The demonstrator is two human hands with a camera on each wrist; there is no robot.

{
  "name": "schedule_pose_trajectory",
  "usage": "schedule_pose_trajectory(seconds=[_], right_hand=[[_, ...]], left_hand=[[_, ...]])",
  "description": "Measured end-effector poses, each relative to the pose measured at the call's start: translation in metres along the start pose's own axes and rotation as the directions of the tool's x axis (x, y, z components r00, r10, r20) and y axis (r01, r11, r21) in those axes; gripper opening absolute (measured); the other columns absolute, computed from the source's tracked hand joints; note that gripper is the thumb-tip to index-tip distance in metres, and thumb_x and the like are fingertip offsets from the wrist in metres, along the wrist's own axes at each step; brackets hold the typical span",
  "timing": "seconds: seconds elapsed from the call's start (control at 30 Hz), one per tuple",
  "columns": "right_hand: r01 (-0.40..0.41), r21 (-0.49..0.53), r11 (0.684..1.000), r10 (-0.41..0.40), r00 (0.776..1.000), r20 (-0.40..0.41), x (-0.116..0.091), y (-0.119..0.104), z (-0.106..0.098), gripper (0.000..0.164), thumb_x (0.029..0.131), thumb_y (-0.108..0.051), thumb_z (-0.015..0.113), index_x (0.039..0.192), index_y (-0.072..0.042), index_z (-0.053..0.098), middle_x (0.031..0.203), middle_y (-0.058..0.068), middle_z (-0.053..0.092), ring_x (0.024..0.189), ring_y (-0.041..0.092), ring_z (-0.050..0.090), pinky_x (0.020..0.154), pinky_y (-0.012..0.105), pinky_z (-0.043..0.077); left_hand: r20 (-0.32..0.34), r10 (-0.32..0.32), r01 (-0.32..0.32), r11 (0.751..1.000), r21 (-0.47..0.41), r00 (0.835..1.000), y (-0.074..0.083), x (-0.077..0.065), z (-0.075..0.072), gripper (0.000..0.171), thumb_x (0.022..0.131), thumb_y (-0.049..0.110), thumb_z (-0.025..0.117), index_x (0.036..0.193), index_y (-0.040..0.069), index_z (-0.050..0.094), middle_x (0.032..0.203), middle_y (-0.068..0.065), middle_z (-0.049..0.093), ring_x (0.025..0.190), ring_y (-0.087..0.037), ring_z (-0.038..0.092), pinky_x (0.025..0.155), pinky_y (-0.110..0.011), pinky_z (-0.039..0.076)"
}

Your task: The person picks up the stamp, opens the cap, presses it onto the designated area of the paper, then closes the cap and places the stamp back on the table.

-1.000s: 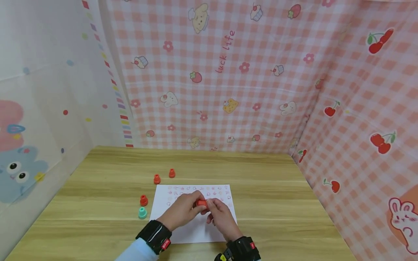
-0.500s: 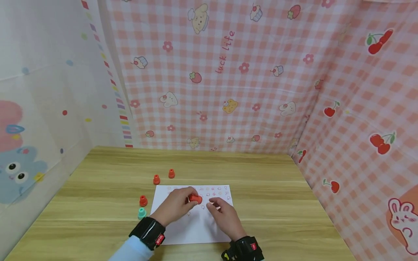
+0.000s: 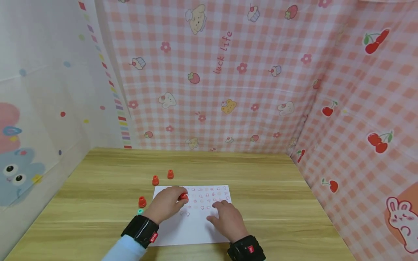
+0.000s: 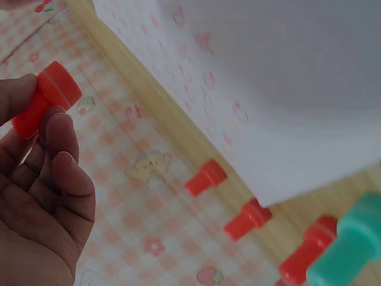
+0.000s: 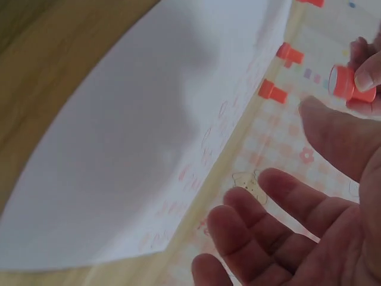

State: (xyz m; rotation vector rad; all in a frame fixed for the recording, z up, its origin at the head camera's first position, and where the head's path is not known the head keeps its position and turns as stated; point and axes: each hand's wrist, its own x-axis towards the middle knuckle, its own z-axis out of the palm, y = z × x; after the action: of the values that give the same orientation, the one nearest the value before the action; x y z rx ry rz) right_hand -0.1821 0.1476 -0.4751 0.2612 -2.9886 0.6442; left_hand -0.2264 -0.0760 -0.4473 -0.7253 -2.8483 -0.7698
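Over the left part of a white paper sheet (image 3: 196, 230), my left hand (image 3: 164, 203) pinches a red toy stamp (image 4: 50, 95) between thumb and fingers. The left wrist view shows the stamp tilted and held off the paper. Rows of small pinkish and orange printed marks fill the sheet's upper part. My right hand (image 3: 228, 220) is above the sheet's right side, fingers apart and loosely bent, holding nothing. In the right wrist view its palm and fingertips show, apart from the stamp.
Two red stamps, the farther (image 3: 170, 174) and the nearer (image 3: 155, 180), stand behind the sheet's left corner. Another red stamp (image 3: 142, 202) stands left of the paper, beside a teal stamp (image 3: 140, 211) partly hidden by my left hand. Patterned cloth (image 3: 209, 90) surrounds the wooden table (image 3: 277, 188).
Both hands were together at the red stamp. The right hand has let go and drawn away to the right; the left has moved left with the stamp, uncovering more printed marks.
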Motion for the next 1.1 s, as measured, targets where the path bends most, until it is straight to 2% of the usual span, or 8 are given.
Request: schedule_pose_trajectory(seconds=[0.13,0.4,0.6,0.7,0.83,0.97,1.1], right_hand=[[0.013,-0.087,0.996,-0.014,1.000,-0.013,-0.002,0.001,-0.002,0.039,0.079,-0.031,0.082,0.104,-0.004,0.071,0.095,0.011,0.065,0.087,0.030,0.062,0.072,0.045,0.049],[-0.015,-0.118,0.993,0.019,0.999,0.033,-0.002,0.001,-0.004,0.040,0.078,-0.034,0.083,0.103,-0.006,0.072,0.091,0.009,0.065,0.084,0.027,0.060,0.071,0.044,0.048],[-0.002,-0.142,0.990,0.005,1.000,0.022,-0.003,0.001,-0.004,0.039,0.078,-0.034,0.082,0.102,-0.006,0.071,0.090,0.009,0.064,0.083,0.028,0.061,0.069,0.044,0.048],[-0.007,-0.142,0.990,0.011,1.000,0.024,-0.003,0.001,-0.004,0.039,0.078,-0.034,0.082,0.103,-0.006,0.071,0.090,0.009,0.064,0.084,0.028,0.061,0.070,0.045,0.048],[-0.005,-0.142,0.990,0.009,1.000,0.023,-0.004,0.001,-0.005,0.039,0.078,-0.035,0.082,0.102,-0.006,0.071,0.090,0.009,0.065,0.083,0.028,0.061,0.069,0.044,0.048],[0.004,-0.145,0.989,-0.003,1.000,0.007,-0.006,0.002,-0.004,0.038,0.078,-0.035,0.082,0.101,-0.006,0.072,0.088,0.009,0.065,0.082,0.028,0.061,0.068,0.043,0.048],[0.007,-0.144,0.990,-0.007,1.000,0.001,-0.007,0.003,-0.004,0.038,0.078,-0.035,0.082,0.102,-0.006,0.072,0.088,0.008,0.064,0.082,0.028,0.061,0.067,0.043,0.048]], left_hand=[[0.001,-0.054,0.054,0.998,0.044,0.999,-0.006,-0.001,-0.007,0.014,0.086,0.016,0.078,0.096,0.013,0.069,0.079,0.006,0.057,0.071,-0.013,0.051,0.067,-0.030,0.046],[0.009,-0.116,0.116,0.993,0.024,0.993,-0.016,-0.001,-0.020,0.013,0.086,0.013,0.078,0.094,0.011,0.069,0.075,0.004,0.056,0.066,-0.014,0.050,0.061,-0.029,0.045],[-0.034,-0.142,0.143,0.989,0.042,0.989,-0.030,-0.004,-0.033,0.018,0.084,0.011,0.079,0.099,0.006,0.070,0.077,0.000,0.060,0.067,-0.016,0.051,0.061,-0.031,0.045],[-0.054,-0.160,0.162,0.986,0.049,0.986,-0.039,-0.008,-0.042,0.017,0.085,0.011,0.079,0.096,0.006,0.067,0.077,-0.001,0.059,0.067,-0.017,0.051,0.061,-0.032,0.045],[-0.068,-0.206,0.208,0.977,0.035,0.976,-0.053,-0.016,-0.052,0.017,0.087,0.013,0.077,0.097,0.004,0.066,0.077,-0.002,0.058,0.067,-0.018,0.051,0.059,-0.031,0.043],[-0.060,-0.277,0.278,0.961,0.006,0.959,-0.070,-0.025,-0.060,0.021,0.090,0.016,0.075,0.102,0.002,0.065,0.075,-0.003,0.057,0.065,-0.018,0.050,0.056,-0.031,0.041],[-0.080,-0.314,0.316,0.949,0.008,0.946,-0.088,-0.036,-0.069,0.022,0.091,0.018,0.073,0.101,0.001,0.063,0.074,-0.003,0.056,0.066,-0.020,0.050,0.056,-0.032,0.039]])
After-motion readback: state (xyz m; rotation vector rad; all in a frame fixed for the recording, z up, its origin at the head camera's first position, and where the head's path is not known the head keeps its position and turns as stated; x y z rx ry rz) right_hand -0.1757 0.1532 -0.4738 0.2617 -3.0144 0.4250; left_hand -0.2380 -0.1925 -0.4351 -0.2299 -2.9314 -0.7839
